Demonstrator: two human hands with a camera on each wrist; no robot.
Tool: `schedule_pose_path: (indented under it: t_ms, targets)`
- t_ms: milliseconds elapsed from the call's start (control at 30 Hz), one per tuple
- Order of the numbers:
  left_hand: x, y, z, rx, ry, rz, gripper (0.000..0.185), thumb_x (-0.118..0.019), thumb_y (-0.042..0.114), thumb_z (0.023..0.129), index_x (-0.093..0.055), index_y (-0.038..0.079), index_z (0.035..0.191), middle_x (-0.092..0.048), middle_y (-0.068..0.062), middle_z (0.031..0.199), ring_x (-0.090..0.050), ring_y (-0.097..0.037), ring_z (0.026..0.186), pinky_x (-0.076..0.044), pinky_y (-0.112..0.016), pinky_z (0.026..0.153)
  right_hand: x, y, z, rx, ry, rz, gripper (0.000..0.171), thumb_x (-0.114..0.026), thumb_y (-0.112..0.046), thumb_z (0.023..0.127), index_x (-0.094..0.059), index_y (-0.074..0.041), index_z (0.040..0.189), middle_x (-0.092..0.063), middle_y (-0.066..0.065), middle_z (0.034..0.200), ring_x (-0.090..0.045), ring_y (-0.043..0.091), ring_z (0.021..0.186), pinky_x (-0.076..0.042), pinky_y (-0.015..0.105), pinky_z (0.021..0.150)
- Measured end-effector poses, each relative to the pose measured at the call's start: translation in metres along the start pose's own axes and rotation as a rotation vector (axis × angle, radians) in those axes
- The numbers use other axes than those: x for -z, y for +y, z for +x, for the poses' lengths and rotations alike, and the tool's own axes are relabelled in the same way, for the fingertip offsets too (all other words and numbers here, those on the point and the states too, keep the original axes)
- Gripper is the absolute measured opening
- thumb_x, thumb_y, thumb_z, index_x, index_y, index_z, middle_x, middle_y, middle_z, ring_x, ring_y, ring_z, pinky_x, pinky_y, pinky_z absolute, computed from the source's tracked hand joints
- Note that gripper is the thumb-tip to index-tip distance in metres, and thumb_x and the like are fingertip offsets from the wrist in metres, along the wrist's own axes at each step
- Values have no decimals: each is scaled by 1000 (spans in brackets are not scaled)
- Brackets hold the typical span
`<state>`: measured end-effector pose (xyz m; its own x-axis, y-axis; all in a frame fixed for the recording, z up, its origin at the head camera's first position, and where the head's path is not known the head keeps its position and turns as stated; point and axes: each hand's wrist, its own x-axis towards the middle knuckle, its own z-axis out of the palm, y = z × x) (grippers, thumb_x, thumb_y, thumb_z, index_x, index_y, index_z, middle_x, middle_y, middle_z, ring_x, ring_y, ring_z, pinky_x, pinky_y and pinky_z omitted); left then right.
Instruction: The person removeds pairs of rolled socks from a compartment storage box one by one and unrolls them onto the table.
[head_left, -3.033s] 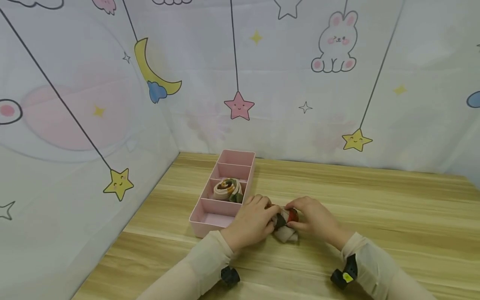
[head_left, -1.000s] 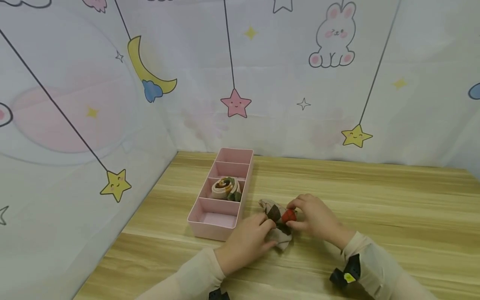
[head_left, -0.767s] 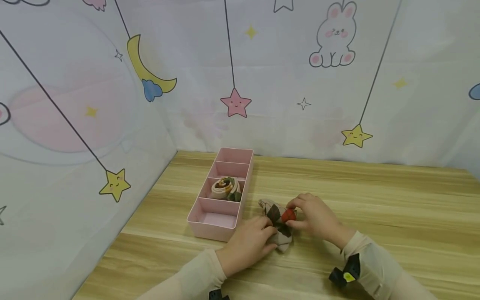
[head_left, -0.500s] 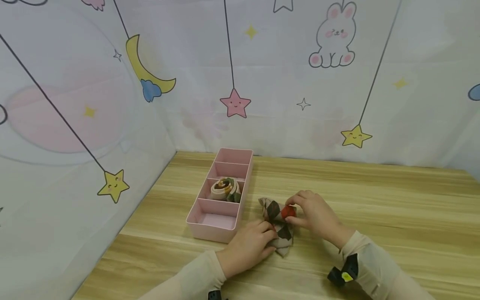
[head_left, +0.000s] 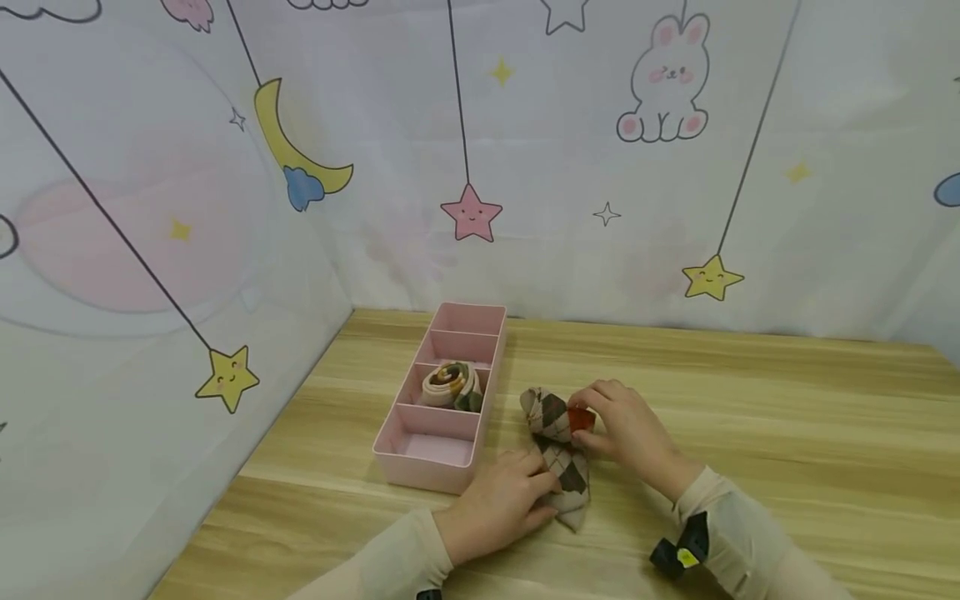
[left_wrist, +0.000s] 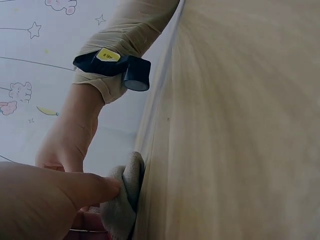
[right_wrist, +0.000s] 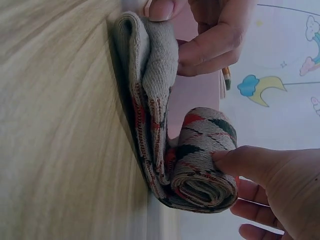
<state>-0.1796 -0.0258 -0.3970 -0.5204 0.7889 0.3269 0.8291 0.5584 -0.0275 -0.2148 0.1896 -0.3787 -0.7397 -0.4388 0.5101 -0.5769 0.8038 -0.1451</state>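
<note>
Hands working at a wooden table (head_left: 750,400) ringed by cartoon curtains (head_left: 600,150).
Right hand (head_left: 630,429) is pinching the argyle sock's (head_left: 558,454) rolled end; left hand (head_left: 498,500) is pinching its flat end beside a pink tray (head_left: 420,462).

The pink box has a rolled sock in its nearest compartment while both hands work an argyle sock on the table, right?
Not quite. In the head view the rolled sock sits in the pink box's second compartment from the near end; the nearest is empty. The left hand and right hand do work the argyle sock on the table.
</note>
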Motion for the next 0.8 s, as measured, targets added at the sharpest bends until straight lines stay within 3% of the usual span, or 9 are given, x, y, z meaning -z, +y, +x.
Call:
schedule_pose_path:
  t_ms: [267,500,800]
  targets:
    - [-3,3,-1,-8,14,-48,17,-73,34,83,-68,21,92,-57,8,88,-54,-7,86,-43,-22,77,-5,3,-6,-51,23,31,27,-81,-15,75,-69,-13,99,-71,-1,94,-64,20,90,-51,42,77]
    - [-5,0,-2,20,58,-122,19,-73,37,83,-69,23,94,-59,7,95,-54,-9,92,-43,-24,82,-8,5,-7,-84,-36,68,30,-74,-22,83,-70,-10,110,-72,6,106,-64,27,100,-50,49,85]
    - [-2,-4,0,66,-19,-143,22,-70,36,86,-68,20,101,-65,8,100,-58,-9,97,-45,-25,82,-14,6,-7,-96,-131,9,48,-78,-33,78,-67,-7,118,-70,9,113,-61,28,103,-48,49,87]
